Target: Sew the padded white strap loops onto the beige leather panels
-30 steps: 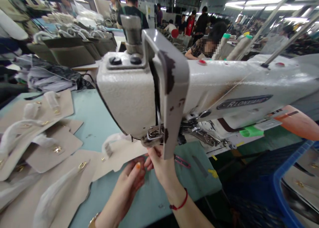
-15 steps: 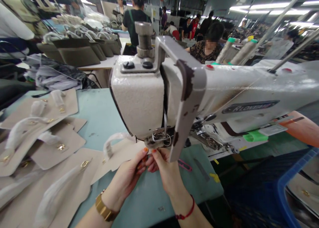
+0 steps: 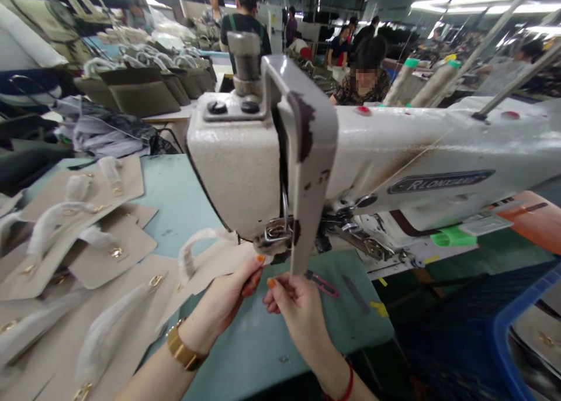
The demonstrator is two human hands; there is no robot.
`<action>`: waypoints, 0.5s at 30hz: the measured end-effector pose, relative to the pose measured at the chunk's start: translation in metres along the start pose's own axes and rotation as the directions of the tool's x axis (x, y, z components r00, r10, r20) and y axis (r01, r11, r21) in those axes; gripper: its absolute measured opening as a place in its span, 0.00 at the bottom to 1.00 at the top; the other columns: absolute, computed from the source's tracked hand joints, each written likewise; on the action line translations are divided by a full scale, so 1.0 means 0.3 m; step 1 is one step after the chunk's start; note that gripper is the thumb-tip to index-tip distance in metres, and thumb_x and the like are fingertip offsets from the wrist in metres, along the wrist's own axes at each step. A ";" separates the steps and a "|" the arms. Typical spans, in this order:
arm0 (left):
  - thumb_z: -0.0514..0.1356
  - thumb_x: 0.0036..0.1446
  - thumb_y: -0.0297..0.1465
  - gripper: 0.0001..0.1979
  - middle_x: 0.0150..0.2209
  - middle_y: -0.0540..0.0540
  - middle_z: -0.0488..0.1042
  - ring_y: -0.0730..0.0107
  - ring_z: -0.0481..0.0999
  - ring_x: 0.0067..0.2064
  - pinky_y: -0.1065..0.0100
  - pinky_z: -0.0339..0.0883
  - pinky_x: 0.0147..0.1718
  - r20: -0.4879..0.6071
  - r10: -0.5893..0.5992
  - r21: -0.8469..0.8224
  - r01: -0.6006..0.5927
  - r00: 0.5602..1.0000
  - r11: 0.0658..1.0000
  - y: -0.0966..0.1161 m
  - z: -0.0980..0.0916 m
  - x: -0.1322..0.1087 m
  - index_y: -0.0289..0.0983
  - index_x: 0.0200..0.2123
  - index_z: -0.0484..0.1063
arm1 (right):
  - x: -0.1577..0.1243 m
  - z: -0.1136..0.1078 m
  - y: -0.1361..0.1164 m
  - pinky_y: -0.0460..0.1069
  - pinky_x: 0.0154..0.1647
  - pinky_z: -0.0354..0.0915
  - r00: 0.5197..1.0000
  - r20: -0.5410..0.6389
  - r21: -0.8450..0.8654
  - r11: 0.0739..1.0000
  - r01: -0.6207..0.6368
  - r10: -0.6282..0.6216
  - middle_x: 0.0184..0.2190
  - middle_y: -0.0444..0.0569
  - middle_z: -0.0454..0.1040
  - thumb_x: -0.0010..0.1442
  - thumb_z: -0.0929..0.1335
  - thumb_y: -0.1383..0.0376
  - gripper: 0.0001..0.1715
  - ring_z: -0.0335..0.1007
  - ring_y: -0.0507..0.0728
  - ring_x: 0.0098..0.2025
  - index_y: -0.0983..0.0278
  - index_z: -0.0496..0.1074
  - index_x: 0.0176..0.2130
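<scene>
Far left: a loose pile of beige panels [image 3: 134, 304], overlapping, with white-wrapped handles and gold-coloured fittings, on a pale blue-green tabletop [image 3: 169, 199]. Behind them, a row of dark bags [image 3: 135, 88] stands on another table.

Next, right of the pile: the work panel [image 3: 214, 265], beige, lying flat, its wrapped handle [image 3: 187, 261] arching up on the left side; its right end reaches under the sewing machine [image 3: 236, 173] head, by the needle area.

Left hand [image 3: 228, 298], gold watch [image 3: 186, 348] at the wrist: thumb and fingers closed narrowly on the near edge of the work panel, just beside the foot of the machine.

Right hand [image 3: 298, 304]: apart from the panel, just below the chipped grey guard bar [image 3: 314, 149]; fingers curled, thumb near the fingertips, gap narrow. Cannot tell whether anything thin is pinched there.

Beyond it, a pink-handled tool [image 3: 324, 284] on the tabletop, then a yellow scrap [image 3: 379, 308] near the corner. Behind the machine arm, a seated co-worker [image 3: 344, 91], then thread cones [image 3: 401, 82]. Far right, low: a blue crate [image 3: 499, 331] containing beige pieces.
</scene>
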State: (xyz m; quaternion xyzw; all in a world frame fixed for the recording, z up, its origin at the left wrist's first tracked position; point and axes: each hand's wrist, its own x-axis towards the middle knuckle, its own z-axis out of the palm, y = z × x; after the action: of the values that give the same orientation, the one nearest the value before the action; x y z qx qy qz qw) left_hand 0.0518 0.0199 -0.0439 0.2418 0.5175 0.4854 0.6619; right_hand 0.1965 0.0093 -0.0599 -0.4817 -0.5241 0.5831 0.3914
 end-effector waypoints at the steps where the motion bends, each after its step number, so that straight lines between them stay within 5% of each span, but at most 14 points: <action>1: 0.65 0.52 0.42 0.22 0.16 0.55 0.58 0.78 0.53 0.21 0.74 0.51 0.20 0.010 0.006 0.003 -0.006 1.000 1.000 0.001 0.003 0.000 0.35 0.16 0.64 | -0.019 -0.011 0.034 0.43 0.25 0.66 1.000 0.014 -0.042 0.999 0.004 -0.003 0.24 0.48 0.75 0.63 0.65 0.55 0.18 0.71 0.51 0.23 0.66 0.72 0.32; 7: 0.67 0.48 0.43 0.19 0.18 0.54 0.62 0.78 0.55 0.20 0.74 0.50 0.20 -0.011 0.041 -0.013 -0.041 0.999 0.999 -0.014 0.007 0.011 0.35 0.19 0.68 | -0.094 -0.051 0.221 0.44 0.29 0.62 0.991 0.105 -0.444 0.888 0.121 -0.082 0.26 0.49 0.76 0.65 0.61 0.64 0.15 0.72 0.52 0.27 0.66 0.74 0.34; 10: 0.67 0.47 0.43 0.19 0.18 0.54 0.63 0.78 0.55 0.20 0.74 0.48 0.20 -0.030 0.041 -0.017 -0.041 0.999 0.999 -0.016 0.007 0.016 0.35 0.19 0.68 | -0.102 -0.051 0.240 0.44 0.33 0.61 0.979 0.148 -0.563 0.801 0.202 -0.143 0.29 0.49 0.77 0.65 0.61 0.65 0.15 0.72 0.53 0.30 0.64 0.75 0.34; 15: 0.67 0.49 0.42 0.18 0.18 0.54 0.61 0.78 0.54 0.20 0.73 0.47 0.20 -0.017 0.072 -0.022 -0.073 0.997 0.997 -0.008 0.011 0.026 0.36 0.18 0.68 | -0.101 -0.050 0.226 0.44 0.31 0.59 0.977 0.157 -0.586 0.783 0.209 -0.143 0.29 0.49 0.77 0.66 0.60 0.65 0.16 0.72 0.53 0.30 0.64 0.75 0.34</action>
State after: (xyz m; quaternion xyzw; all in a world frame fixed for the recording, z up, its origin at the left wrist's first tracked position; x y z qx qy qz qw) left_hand 0.0557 0.0264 -0.0483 0.2490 0.5082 0.5169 0.6423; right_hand 0.2213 -0.0261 -0.1222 -0.4985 -0.7438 0.3726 0.2439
